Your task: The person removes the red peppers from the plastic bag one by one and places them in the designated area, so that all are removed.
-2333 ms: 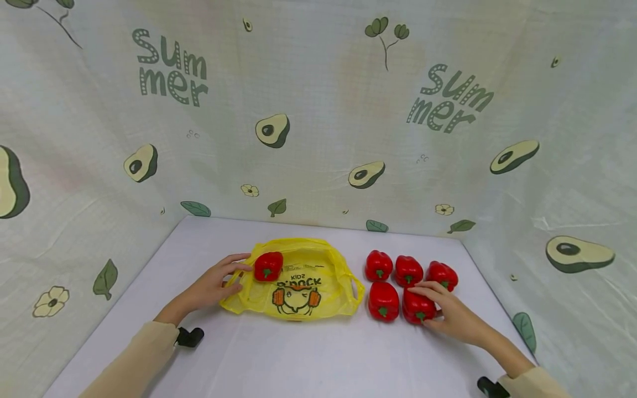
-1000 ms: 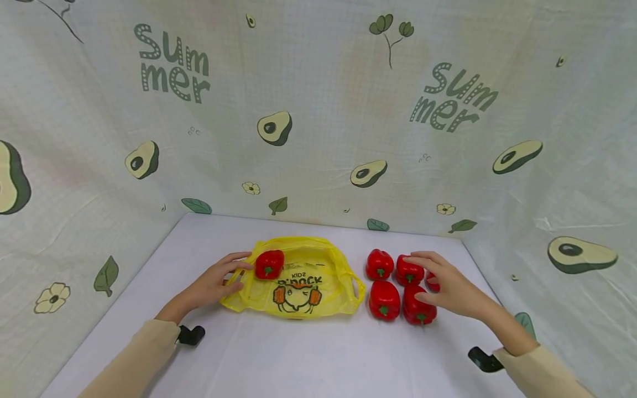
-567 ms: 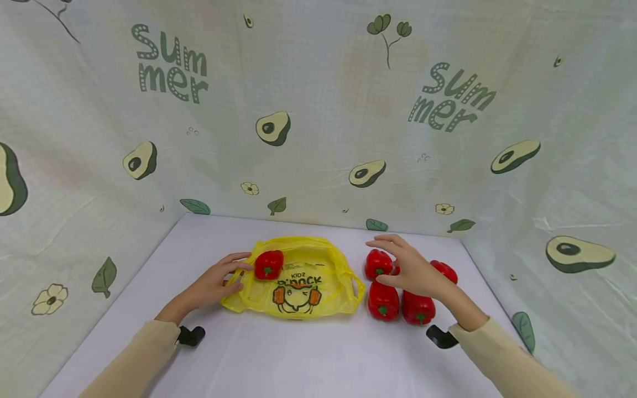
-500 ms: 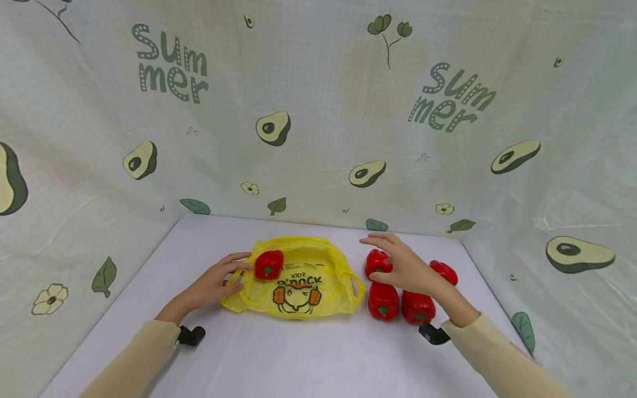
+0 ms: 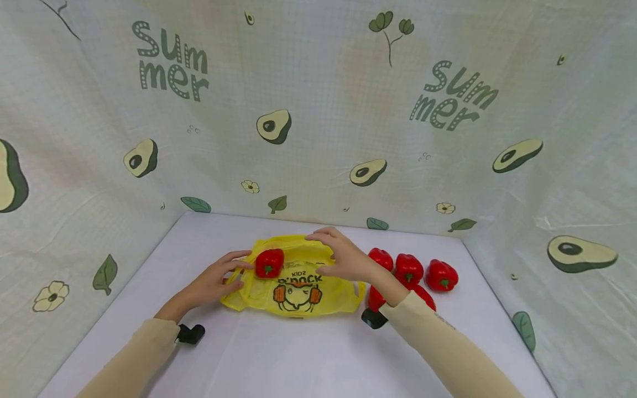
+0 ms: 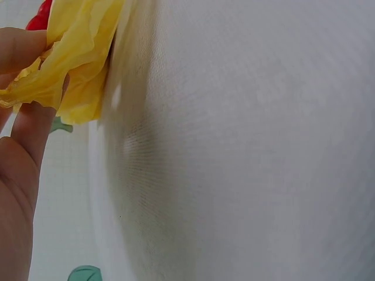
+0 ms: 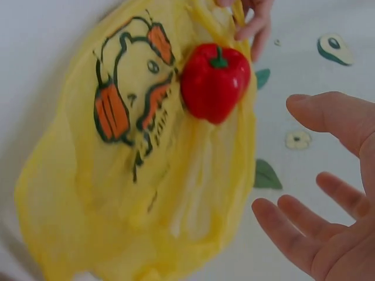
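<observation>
A yellow plastic bag (image 5: pixel 328 304) with a printed cartoon face lies on the table. One red bell pepper (image 5: pixel 269 264) sits on its left part, stem toward me. At the bag's left edge is my left hand (image 5: pixel 214 283); in the left wrist view its thumb and fingers hold the thin yellow plastic (image 6: pixel 82 64) between them. My right hand (image 5: pixel 350 261) hovers over the bag's right side with nothing in it. In the right wrist view the right hand's fingers (image 7: pixel 287 234) are spread, apart from the bell pepper (image 7: pixel 217 88) and the bag.
Right of the bag stand more red bell peppers: three behind (image 5: pixel 442 276), and two in front (image 5: pixel 424 297) partly hidden by my right forearm. A white cloth covers the table (image 5: pixel 278 359). A printed curtain (image 5: pixel 318 110) stands behind and at both sides.
My right hand has let go of a front bell pepper and moved left across the group to above the bag. My left hand and the peppers have stayed in place.
</observation>
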`<state>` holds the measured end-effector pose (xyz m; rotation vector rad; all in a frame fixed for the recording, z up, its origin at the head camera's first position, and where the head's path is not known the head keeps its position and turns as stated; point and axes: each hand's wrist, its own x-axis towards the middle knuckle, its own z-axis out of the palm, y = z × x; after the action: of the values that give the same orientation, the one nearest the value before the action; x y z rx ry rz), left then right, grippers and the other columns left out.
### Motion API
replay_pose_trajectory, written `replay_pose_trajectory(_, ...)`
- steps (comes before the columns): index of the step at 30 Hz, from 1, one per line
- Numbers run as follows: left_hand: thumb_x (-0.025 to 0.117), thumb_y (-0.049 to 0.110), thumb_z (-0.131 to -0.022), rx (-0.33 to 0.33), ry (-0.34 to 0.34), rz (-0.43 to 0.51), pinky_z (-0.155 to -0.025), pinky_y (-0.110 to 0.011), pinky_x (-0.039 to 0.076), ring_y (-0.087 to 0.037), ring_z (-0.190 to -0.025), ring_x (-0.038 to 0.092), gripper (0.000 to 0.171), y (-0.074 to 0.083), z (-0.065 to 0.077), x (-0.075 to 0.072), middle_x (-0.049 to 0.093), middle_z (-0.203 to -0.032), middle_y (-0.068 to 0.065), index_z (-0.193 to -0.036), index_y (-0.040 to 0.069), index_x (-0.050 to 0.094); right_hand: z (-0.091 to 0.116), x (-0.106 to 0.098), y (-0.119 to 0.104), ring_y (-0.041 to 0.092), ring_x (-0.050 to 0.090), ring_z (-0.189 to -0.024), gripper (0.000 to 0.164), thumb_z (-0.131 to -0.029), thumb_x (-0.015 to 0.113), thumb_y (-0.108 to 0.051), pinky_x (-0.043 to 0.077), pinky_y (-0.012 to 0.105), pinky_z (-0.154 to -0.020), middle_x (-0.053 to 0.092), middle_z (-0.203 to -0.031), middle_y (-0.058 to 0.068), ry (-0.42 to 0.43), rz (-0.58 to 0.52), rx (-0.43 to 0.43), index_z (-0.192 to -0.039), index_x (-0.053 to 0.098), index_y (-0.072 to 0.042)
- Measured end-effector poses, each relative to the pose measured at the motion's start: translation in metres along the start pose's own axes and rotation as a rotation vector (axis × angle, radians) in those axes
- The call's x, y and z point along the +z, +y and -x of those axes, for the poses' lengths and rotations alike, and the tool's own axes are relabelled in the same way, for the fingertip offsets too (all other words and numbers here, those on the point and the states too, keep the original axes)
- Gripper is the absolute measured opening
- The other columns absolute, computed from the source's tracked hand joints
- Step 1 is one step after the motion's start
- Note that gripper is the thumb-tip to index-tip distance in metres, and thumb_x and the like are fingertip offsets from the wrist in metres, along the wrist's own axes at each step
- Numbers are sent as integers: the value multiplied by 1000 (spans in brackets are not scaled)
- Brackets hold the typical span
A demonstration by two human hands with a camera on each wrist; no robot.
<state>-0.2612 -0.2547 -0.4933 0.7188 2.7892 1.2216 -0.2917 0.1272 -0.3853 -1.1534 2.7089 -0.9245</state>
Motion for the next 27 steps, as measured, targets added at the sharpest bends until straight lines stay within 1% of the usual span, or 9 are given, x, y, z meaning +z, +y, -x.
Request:
replay_pose_trajectory(4, 77, 12, -99, 3, 0, -3, -100, -65, 55, -45, -151, 38, 36, 0, 0, 0, 38, -168, -7, -134, 20, 69, -14, 20, -4, 28, 50, -140, 72, -91, 85, -11, 56, 40, -106, 45, -158, 8, -38, -20, -35, -156, 53, -15)
replay_pose_trajectory(7, 77, 12, -99, 5, -2, -5, -100, -64, 56, -45, -151, 39, 36, 0, 0, -1, 38, -168, -8, -133, 19, 69, -26, 32, -5, 26, 51, -137, 72, -91, 84, -10, 56, 40, -104, 46, -156, 8, -52, -33, -52, -155, 53, -14)
replay_pose_trajectory(9, 77, 12, -99, 6, -2, -7, -100, -64, 56, -45, -151, 39, 36, 0, 0, -1, 38, -168, -8, -134, 19, 69, -33, 39, -5, 27, 52, -135, 71, -92, 84, -10, 58, 40, -101, 47, -155, 8, -59, -34, -53, -155, 53, -14)
replay_pose_trajectory(11, 76, 12, -99, 6, -1, -8, -100, -64, 56, -45, -151, 39, 36, 0, 0, -1, 38, -168, -8, -134, 19, 69, -41, 46, -4, 26, 53, -134, 71, -92, 84, -11, 58, 40, -101, 47, -155, 8, -68, -31, -52, -155, 52, -15)
replay_pose_trajectory(15, 76, 11, -99, 14, 1, -4, -99, -65, 56, -46, -150, 40, 36, -2, 1, -1, 39, -167, -8, -134, 19, 69, -53, 60, -3, 25, 54, -134, 70, -93, 84, -14, 57, 39, -103, 49, -155, 7, -88, -19, -41, -156, 53, -17)
replay_pose_trajectory(16, 76, 11, -99, 17, 1, -4, -100, -65, 56, -46, -150, 40, 36, -2, 1, -1, 39, -167, -9, -134, 19, 69, -55, 63, -3, 25, 54, -134, 70, -93, 83, -14, 56, 41, -105, 49, -155, 7, -91, -20, -40, -156, 53, -17)
replay_pose_trajectory(20, 76, 10, -99, 19, 0, 9, -101, -67, 54, -46, -150, 40, 37, -4, 1, -1, 39, -166, -9, -134, 17, 69, -65, 74, -1, 29, 55, -133, 69, -93, 84, -14, 56, 39, -105, 51, -153, 8, -88, -23, -42, -155, 54, -18)
replay_pose_trajectory(22, 76, 10, -99, 22, 0, 14, -101, -68, 53, -46, -149, 40, 37, -4, 1, -1, 40, -166, -10, -134, 16, 69, -68, 79, -1, 28, 55, -134, 68, -93, 83, -13, 54, 40, -108, 51, -152, 8, -91, -26, -46, -155, 55, -18)
replay_pose_trajectory(27, 76, 10, -99, 28, -1, 21, -100, -67, 55, -46, -149, 41, 38, -3, 1, 0, 40, -166, -11, -135, 15, 68, -76, 92, 1, 21, 56, -131, 67, -93, 83, -12, 52, 33, -110, 51, -151, 6, -98, -19, -24, -154, 56, -19)
